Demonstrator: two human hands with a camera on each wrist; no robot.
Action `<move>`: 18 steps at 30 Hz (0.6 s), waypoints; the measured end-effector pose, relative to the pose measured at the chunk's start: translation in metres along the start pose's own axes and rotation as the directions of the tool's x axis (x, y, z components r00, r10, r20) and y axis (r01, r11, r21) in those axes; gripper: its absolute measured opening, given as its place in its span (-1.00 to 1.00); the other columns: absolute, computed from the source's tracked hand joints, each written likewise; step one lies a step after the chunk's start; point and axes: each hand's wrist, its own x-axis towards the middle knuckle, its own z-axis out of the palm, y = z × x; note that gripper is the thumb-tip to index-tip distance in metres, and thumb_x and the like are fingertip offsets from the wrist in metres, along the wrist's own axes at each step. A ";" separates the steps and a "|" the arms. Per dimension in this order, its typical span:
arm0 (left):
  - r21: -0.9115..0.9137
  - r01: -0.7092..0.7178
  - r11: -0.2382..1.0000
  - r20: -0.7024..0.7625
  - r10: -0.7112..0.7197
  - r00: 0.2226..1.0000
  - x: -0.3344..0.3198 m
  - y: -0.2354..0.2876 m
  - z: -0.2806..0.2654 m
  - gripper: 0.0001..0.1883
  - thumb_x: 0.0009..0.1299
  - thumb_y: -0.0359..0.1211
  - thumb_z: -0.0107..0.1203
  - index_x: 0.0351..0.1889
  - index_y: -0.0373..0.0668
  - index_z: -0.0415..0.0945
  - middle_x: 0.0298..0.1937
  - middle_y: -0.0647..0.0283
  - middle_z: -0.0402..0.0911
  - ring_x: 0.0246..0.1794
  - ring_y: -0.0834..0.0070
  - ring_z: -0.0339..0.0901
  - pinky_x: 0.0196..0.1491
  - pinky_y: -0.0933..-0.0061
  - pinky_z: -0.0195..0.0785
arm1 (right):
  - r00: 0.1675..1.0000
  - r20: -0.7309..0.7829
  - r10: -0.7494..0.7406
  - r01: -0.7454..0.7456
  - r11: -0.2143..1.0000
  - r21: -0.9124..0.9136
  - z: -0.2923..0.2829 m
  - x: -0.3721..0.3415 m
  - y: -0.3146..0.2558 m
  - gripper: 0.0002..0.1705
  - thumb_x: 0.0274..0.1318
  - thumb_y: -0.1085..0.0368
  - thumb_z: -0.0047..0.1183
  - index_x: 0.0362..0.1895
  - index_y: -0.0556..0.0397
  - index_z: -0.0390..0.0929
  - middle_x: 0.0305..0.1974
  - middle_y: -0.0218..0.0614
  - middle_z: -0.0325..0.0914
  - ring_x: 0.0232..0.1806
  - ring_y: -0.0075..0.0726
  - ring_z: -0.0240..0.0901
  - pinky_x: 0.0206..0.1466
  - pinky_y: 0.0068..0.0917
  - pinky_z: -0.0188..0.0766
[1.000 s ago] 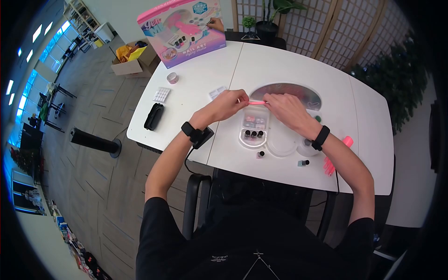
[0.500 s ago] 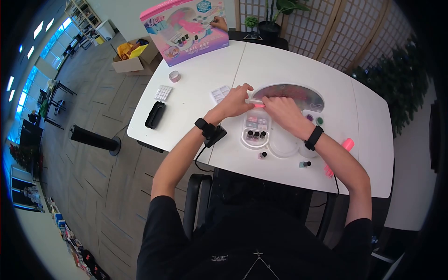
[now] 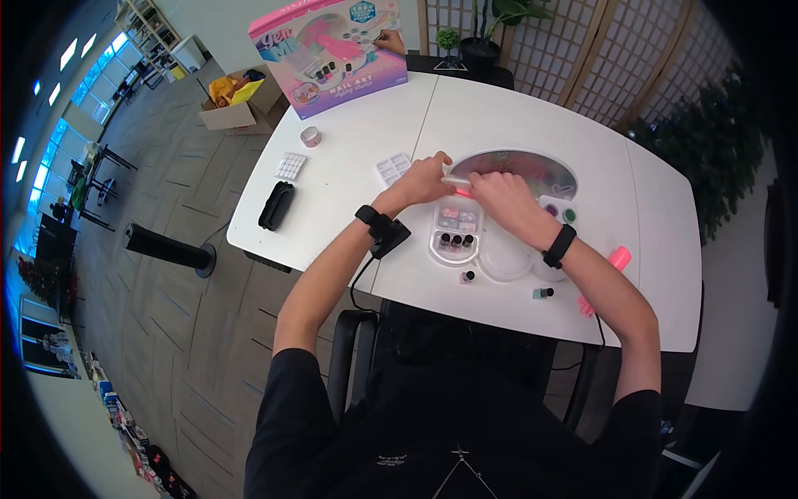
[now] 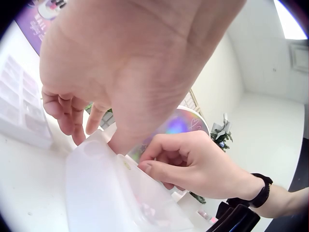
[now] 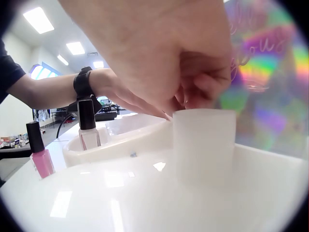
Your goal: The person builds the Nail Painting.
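Behind the white nail-art tray [image 3: 431,251], both hands work close together at the back edge of a translucent case [image 4: 91,183]. The left hand [image 3: 426,179] pinches this edge, its thumb in front and a finger behind in the left wrist view. Fingers curled, the right hand [image 3: 503,191] pinches one end of a short bright pink strip [image 3: 462,192]; its fingertips mostly hide what lies there. Pink-and-white compartments [image 3: 459,218] and several black-capped polish bottles [image 3: 445,239] sit in the tray below. An oval mirror [image 3: 532,166] with script lettering stands behind the right hand.
A pink bottle [image 5: 42,162] and a teal bottle [image 3: 542,293] lie in front. Right of them is a pink plastic hand [image 3: 617,258]. On the left are a compartment tray [image 3: 392,168], white pads [image 3: 291,166], a black case [image 3: 277,205], a jar [image 3: 310,136] and the product box [image 3: 341,71].
Both hands first held the pink strip stretched between them. The left hand then let go and came down at the case's edge; the strip sits slightly lower, by the right fingers.
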 end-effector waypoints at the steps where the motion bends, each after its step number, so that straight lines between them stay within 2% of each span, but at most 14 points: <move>1: 0.002 0.000 1.000 0.002 0.000 1.000 -0.001 0.001 -0.001 -0.25 0.34 -0.17 0.46 0.43 -0.31 0.46 0.11 -0.21 0.76 0.20 -0.17 0.71 0.27 -0.02 0.56 | 1.000 0.000 0.018 -0.018 1.000 0.022 -0.003 -0.001 -0.001 -0.88 0.31 0.40 0.12 -0.16 0.22 0.60 -0.41 0.02 0.72 -0.34 0.12 0.79 -0.27 -0.06 0.74; 2: 0.004 0.000 1.000 0.004 0.000 1.000 -0.001 0.002 -0.002 -0.25 0.34 -0.16 0.46 0.43 -0.31 0.46 0.12 -0.21 0.76 0.20 -0.17 0.71 0.26 -0.02 0.57 | 1.000 -0.002 0.023 -0.023 0.999 0.040 -0.005 -0.001 0.000 -0.87 0.33 0.39 0.11 -0.16 0.22 0.60 -0.41 0.03 0.72 -0.34 0.15 0.78 -0.27 -0.04 0.73; 5: -0.028 0.009 1.000 -0.006 -0.010 1.000 -0.008 0.002 -0.010 -0.20 0.39 -0.12 0.49 0.50 -0.27 0.40 0.15 -0.11 0.71 0.09 0.01 0.72 0.19 0.13 0.58 | 0.999 -0.006 0.038 -0.038 0.994 0.099 -0.013 -0.005 0.002 -0.85 0.39 0.36 0.08 -0.17 0.22 0.59 -0.43 0.06 0.70 -0.34 0.23 0.75 -0.27 0.03 0.69; 8: 0.031 -0.010 0.999 -0.120 0.014 0.993 -0.020 -0.010 -0.028 -0.25 0.41 -0.13 0.46 0.49 -0.21 0.43 0.17 -0.07 0.68 0.19 0.00 0.64 0.27 0.12 0.52 | 0.998 0.003 0.061 -0.060 0.986 0.156 -0.028 -0.013 0.001 -0.80 0.46 0.29 0.06 -0.17 0.20 0.59 -0.41 0.05 0.69 -0.33 0.28 0.71 -0.26 0.10 0.63; 9: 0.143 0.034 0.989 -0.158 -0.011 0.987 -0.027 -0.014 -0.033 -0.18 0.38 -0.10 0.45 0.55 -0.17 0.38 0.35 -0.12 0.59 0.38 -0.11 0.49 0.42 -0.02 0.40 | 0.997 0.015 0.077 -0.079 0.983 0.167 -0.036 -0.016 -0.001 -0.78 0.49 0.26 0.06 -0.15 0.18 0.59 -0.40 0.04 0.70 -0.32 0.29 0.69 -0.25 0.13 0.60; 12: 0.313 0.116 0.942 -0.246 -0.038 0.968 -0.049 -0.035 -0.040 0.02 0.27 -0.05 0.50 0.66 -0.12 0.25 0.55 -0.18 0.40 0.55 -0.26 0.28 0.54 -0.30 0.20 | 0.995 0.015 0.094 -0.095 0.975 0.199 -0.046 -0.024 -0.001 -0.77 0.52 0.22 0.06 -0.14 0.15 0.60 -0.39 0.03 0.70 -0.30 0.29 0.67 -0.25 0.16 0.56; 13: 0.370 0.200 0.907 -0.228 -0.120 0.966 -0.052 -0.042 -0.039 0.18 0.21 0.01 0.53 0.73 -0.12 0.11 0.62 -0.21 0.30 0.63 -0.29 0.19 0.61 -0.35 0.09 | 0.995 0.007 0.096 -0.095 0.973 0.209 -0.049 -0.026 0.000 -0.76 0.52 0.22 0.06 -0.14 0.14 0.60 -0.39 0.02 0.70 -0.30 0.29 0.67 -0.26 0.16 0.55; 16: 0.261 0.205 0.943 -0.148 -0.171 0.974 -0.056 -0.059 -0.038 0.27 0.17 0.03 0.56 0.76 -0.15 0.02 0.63 -0.28 0.27 0.66 -0.32 0.16 0.61 -0.33 0.11 | 0.995 0.005 0.101 -0.100 0.974 0.206 -0.055 -0.029 0.001 -0.76 0.53 0.21 0.06 -0.13 0.13 0.61 -0.40 0.01 0.70 -0.31 0.28 0.67 -0.27 0.16 0.53; 18: 0.209 0.195 0.958 -0.127 -0.171 0.977 -0.057 -0.057 -0.042 0.30 0.14 0.01 0.59 0.75 -0.18 0.00 0.60 -0.29 0.27 0.61 -0.33 0.21 0.59 -0.31 0.15 | 0.994 -0.003 0.105 -0.102 0.973 0.208 -0.058 -0.031 0.002 -0.76 0.53 0.21 0.06 -0.13 0.13 0.61 -0.40 0.00 0.70 -0.31 0.28 0.67 -0.27 0.16 0.53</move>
